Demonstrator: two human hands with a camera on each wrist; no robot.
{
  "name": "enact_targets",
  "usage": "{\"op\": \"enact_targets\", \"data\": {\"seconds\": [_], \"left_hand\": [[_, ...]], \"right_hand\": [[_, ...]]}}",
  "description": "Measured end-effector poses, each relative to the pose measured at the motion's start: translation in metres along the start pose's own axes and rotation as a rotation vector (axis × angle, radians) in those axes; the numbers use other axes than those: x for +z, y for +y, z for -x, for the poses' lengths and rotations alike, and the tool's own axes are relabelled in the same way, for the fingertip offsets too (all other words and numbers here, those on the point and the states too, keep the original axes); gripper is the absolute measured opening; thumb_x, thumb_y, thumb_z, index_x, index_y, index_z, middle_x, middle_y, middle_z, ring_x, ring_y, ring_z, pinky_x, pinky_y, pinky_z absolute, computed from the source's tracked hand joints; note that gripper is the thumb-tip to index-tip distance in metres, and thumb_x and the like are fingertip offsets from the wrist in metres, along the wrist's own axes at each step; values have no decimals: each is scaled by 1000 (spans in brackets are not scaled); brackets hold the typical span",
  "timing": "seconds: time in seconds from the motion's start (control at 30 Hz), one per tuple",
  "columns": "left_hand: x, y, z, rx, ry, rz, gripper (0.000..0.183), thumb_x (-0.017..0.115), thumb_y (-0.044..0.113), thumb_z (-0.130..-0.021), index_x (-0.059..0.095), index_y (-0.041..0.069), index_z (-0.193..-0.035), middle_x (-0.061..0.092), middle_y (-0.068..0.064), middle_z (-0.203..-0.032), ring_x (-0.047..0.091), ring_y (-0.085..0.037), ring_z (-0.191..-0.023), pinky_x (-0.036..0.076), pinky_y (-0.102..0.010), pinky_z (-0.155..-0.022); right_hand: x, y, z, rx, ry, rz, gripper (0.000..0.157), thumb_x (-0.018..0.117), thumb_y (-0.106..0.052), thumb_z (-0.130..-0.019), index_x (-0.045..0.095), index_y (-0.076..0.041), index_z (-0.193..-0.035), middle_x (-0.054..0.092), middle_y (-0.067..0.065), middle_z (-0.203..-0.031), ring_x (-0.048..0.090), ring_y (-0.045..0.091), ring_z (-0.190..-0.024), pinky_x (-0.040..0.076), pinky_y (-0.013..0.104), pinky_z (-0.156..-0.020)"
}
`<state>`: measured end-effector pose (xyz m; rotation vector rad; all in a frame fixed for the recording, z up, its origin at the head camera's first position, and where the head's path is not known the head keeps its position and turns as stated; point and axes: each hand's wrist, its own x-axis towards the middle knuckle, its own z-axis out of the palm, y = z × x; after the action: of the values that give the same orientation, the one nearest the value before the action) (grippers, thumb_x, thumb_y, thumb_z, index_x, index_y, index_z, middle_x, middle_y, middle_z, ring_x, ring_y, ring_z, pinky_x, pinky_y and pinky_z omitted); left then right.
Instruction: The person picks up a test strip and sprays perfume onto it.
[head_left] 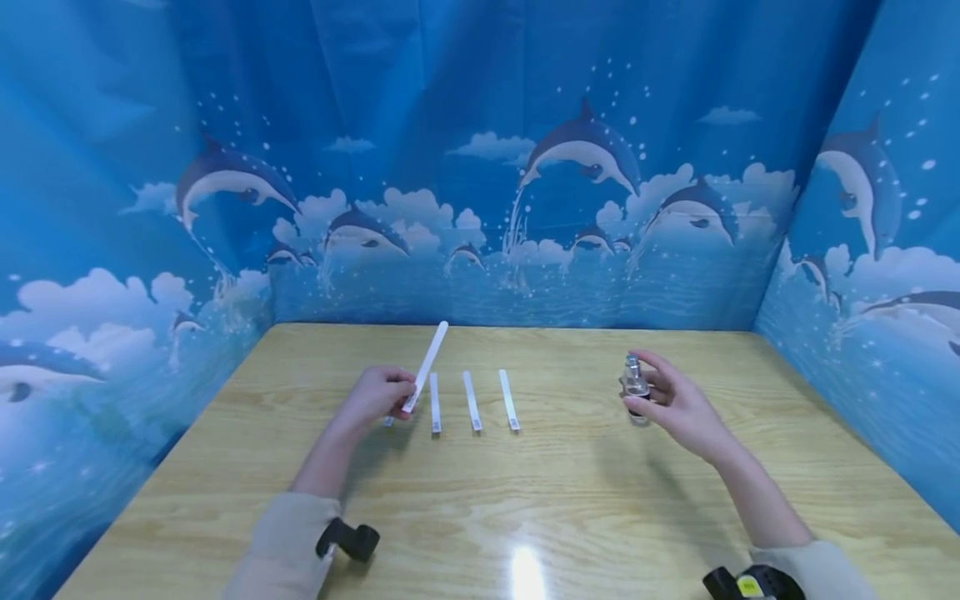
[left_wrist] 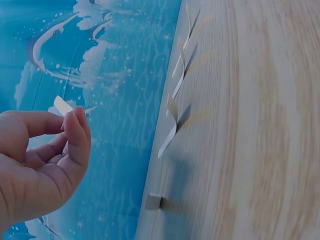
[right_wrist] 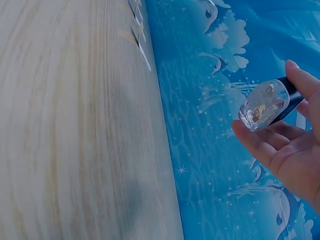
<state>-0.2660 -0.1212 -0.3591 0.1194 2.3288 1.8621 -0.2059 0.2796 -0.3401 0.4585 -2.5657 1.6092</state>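
My left hand (head_left: 378,393) pinches a white paper strip (head_left: 430,358) near its lower end, and the strip slants up to the right above the table. In the left wrist view only a short piece of the held strip (left_wrist: 62,106) shows past the fingertips. Several like strips, one a white strip (head_left: 472,402), stand in a row beside that hand, bent, with small print at the near ends. Part of the leftmost strip (head_left: 388,421) is hidden by the hand. On the right, my right hand (head_left: 681,412) holds a small bottle (right_wrist: 264,106) of clear faceted glass with a black part, raised off the table.
The wood-grain table (head_left: 465,500) reaches back to a blue curtain (head_left: 450,100) printed with dolphins and clouds, which also runs along both sides. Black wrist cameras (head_left: 348,540) sit at the sleeves. A bright reflection lies on the near part of the table.
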Motion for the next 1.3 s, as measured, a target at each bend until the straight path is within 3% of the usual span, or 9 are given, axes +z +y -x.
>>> {"op": "enact_targets", "data": {"seconds": [0.17,0.37,0.5,0.6,0.8,0.93,1.13,1.3], "left_hand": [[9,6,1,-19,-10,-19,22,48,-3,-88,54,-16,-104,59,-17,-73,58,-16,-59,50,-20,-50],[20,14,4,-4,-43,-69,21,49,-2,-86,56,-15,-102,57,-11,-69,57,-13,-56,50,-21,-48],[27,21,7,-2,-86,-92,19,51,-2,-86,56,-14,-100,60,-18,-73,59,-16,-57,53,-24,-51],[32,26,8,10,-118,-109,22,52,-3,-87,57,-15,-104,61,-22,-79,60,-17,-59,54,-27,-55],[40,32,11,40,-164,-141,26,52,-1,-88,58,-14,-110,62,-17,-80,59,-14,-60,55,-28,-57],[47,34,13,63,-189,-139,23,53,-3,-86,59,-14,-106,63,-21,-83,59,-13,-58,54,-27,-54],[58,39,18,78,-213,-170,20,55,-4,-83,61,-12,-100,63,-16,-79,58,-13,-56,54,-27,-52],[66,41,20,65,-217,-195,17,55,-3,-83,62,-9,-97,63,-17,-79,61,-21,-59,53,-26,-51]], "right_hand": [[5,-6,1,-40,2,2,67,61,-10,-89,25,-8,-145,49,34,-121,59,30,-102,54,28,-73],[11,-9,2,-72,10,66,65,62,-11,-89,28,-11,-144,53,31,-120,57,37,-104,53,25,-75],[15,-9,1,-91,12,87,62,62,-10,-89,32,-11,-143,55,30,-117,57,38,-102,54,26,-74],[19,-9,0,-102,14,95,61,62,-9,-89,33,-11,-142,56,29,-115,59,37,-99,54,27,-72],[28,-11,1,-120,-11,102,61,63,-10,-88,34,-14,-142,56,20,-103,62,28,-89,55,28,-65],[33,-12,1,-142,-14,113,60,63,-10,-88,35,-14,-140,55,15,-98,62,24,-87,55,27,-64],[42,-12,0,-157,-3,113,60,66,-6,-85,38,-12,-138,55,16,-97,62,26,-87,55,25,-67],[48,-12,-1,-172,17,107,60,67,-3,-83,41,-9,-136,53,17,-99,62,28,-87,55,25,-68]]}}
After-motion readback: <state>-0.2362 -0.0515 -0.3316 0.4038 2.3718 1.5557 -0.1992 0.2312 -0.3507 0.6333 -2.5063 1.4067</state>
